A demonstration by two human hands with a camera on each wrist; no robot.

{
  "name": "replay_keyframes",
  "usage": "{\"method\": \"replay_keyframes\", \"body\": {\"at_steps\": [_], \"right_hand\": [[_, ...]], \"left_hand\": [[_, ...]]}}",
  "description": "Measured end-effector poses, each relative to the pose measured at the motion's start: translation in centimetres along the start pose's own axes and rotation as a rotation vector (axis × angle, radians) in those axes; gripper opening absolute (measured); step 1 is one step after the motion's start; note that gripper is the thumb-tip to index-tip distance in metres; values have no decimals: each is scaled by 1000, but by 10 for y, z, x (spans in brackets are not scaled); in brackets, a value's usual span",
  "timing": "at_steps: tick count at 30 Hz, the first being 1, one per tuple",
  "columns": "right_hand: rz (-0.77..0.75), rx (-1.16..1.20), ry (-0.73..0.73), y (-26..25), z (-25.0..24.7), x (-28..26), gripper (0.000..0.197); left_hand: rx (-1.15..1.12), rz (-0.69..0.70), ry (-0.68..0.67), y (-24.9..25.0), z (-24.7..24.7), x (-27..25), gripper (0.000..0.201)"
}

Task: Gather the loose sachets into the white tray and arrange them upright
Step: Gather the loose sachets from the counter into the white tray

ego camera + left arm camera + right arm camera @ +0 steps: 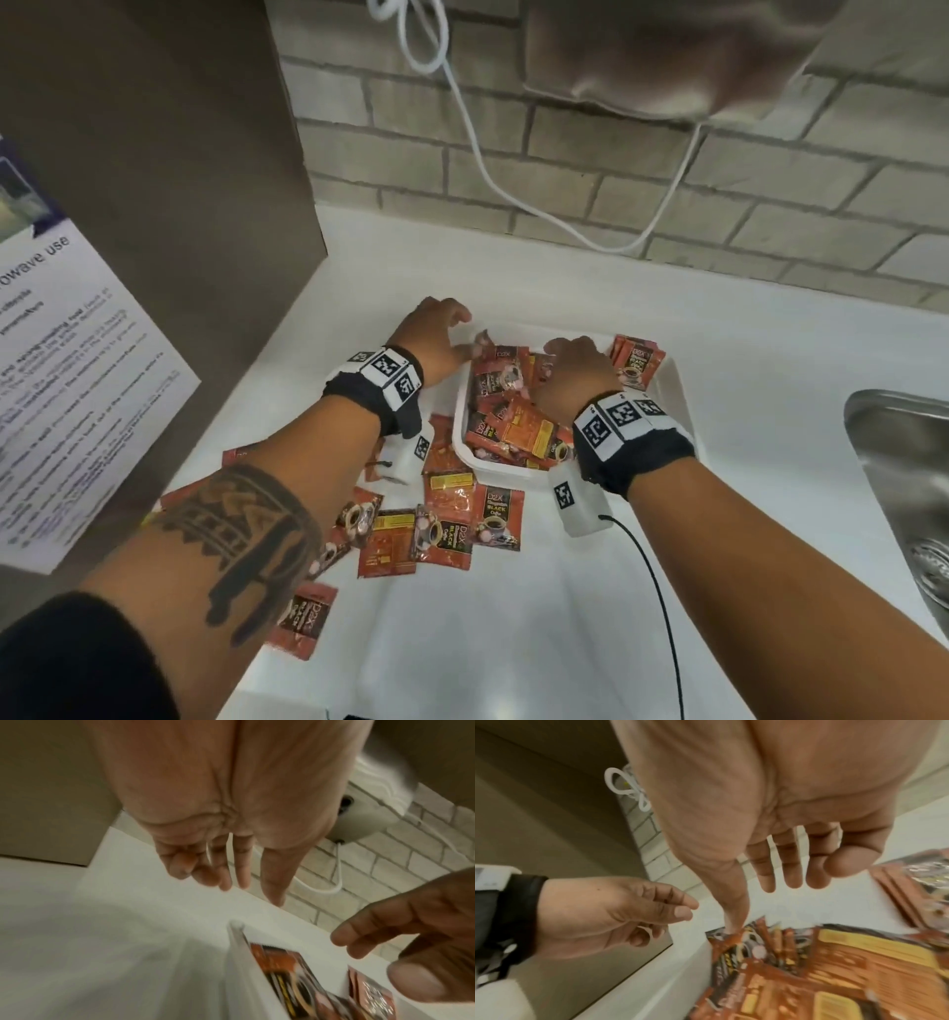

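A white tray [460, 411] sits mid-counter, heaped with orange-red coffee sachets [518, 426] lying flat. A few sachets [637, 360] stand upright at its far right corner. More loose sachets [447, 519] lie scattered on the counter in front of and left of the tray. My left hand [436, 334] hovers at the tray's far left corner [237, 953], fingers [241, 872] straight and holding nothing. My right hand [570, 370] is over the tray with fingers [790, 870] spread, and its thumb tip touches the top edge of a sachet [731, 939] in the pile.
A steel sink [904, 488] lies to the right. A brown cabinet side with a paper notice [77, 385] stands on the left. A brick wall with a hanging white cable [513, 180] runs behind. A thin black wire [657, 591] trails from my right wrist across the counter.
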State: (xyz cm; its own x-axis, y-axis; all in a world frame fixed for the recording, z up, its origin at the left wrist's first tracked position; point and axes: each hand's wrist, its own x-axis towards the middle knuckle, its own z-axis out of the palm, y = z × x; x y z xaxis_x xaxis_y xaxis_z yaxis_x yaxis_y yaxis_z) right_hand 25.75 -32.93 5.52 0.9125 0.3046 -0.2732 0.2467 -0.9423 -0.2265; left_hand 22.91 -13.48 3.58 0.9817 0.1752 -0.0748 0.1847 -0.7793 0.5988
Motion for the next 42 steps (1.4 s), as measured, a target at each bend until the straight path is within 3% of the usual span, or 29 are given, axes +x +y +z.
{"method": "replay_keyframes", "body": {"at_steps": [3,7,10,13,19,23,26,32,35,38,40,42], "right_hand": [[-220,47,51,-19,3,-16,45],[-602,-137,-85,-50,26,-46,27],[-729,-479,-83,-63,50,-52,45],[-714,-656,-83,-75,64,-47,58],[-572,-693,-134,-90,77,-34,60],[-526,-661,-138,-95,78,-24,61],[-515,-662,-146,-97,75,-19,50],[-466,-662,-168,-104,74,-16,40],[-425,-705,-204,-114,76,-12,29],[-417,-725,-267,-121,79,-5,34],[-419,-722,-277,-122,79,-1,32],[-416,-668,-281,-121,75,2,23]], "left_hand": [[126,-78,-132,-26,-22,-22,49],[282,-186,-313,-66,-31,-62,78],[301,-215,-372,-82,-16,-81,96],[362,-194,-321,-86,3,-86,93],[348,-183,-267,-82,4,-84,46],[296,-187,-263,-85,4,-82,61],[317,-188,-273,-87,3,-80,67],[432,-157,-305,-83,-1,-79,51],[432,-132,-311,-79,-8,-79,28],[361,-144,-188,-81,-33,-86,20],[234,-255,-76,-94,-52,-99,32],[162,-373,-45,-114,-65,-116,46]]}}
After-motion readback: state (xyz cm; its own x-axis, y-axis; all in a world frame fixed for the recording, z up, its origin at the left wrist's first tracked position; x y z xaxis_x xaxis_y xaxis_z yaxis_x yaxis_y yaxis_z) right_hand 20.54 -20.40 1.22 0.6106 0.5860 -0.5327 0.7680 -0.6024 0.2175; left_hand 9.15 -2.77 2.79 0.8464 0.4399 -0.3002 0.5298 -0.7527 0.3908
